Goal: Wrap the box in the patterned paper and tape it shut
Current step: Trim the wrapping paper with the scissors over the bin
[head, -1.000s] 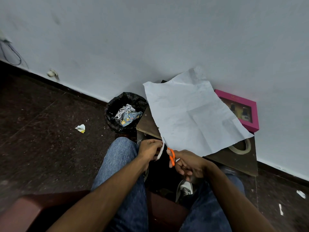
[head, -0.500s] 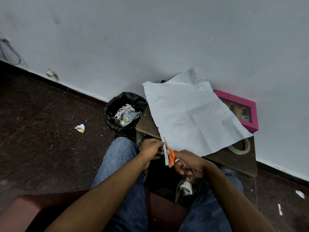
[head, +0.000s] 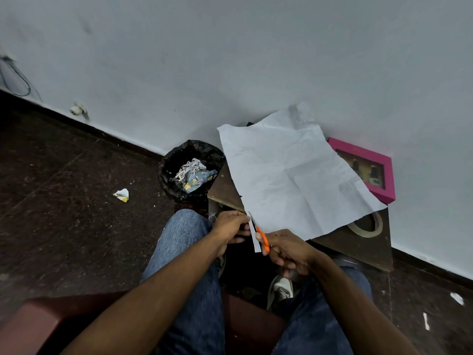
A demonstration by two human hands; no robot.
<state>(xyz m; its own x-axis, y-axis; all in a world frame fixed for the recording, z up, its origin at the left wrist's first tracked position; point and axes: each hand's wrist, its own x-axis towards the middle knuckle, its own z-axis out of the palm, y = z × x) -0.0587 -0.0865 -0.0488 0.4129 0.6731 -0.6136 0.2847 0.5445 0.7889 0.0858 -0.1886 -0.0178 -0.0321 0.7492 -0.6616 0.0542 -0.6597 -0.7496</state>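
1. Since a second ago, further along the near left edge of the paper (head: pixel 289 175) with the orange-handled scissors (head: pixel 261 238); blade tips now at the sheet's near corner.
2. Cut strip (head: pixel 254 237) now hanging longer and straighter between the hands than before.
3. Left hand (head: pixel 230 224) pinching the top of the strip; right hand (head: pixel 286 249) curled through the scissor handles.
4. Probably trimming to size, wrapping itself not yet begun.
5. Pink box (head: pixel 368 167) lying at the far right of the counter (head: pixel 358 249), by the wall, partly beneath the sheet.
6. Tape roll (head: pixel 368 224) half covered by the paper's right corner.
7. Only the plain white side showing, pattern presumably underneath.
8. Blade opening too small to judge; right fingers (head: pixel 288 265) partly hidden, lower handle loop out of sight.
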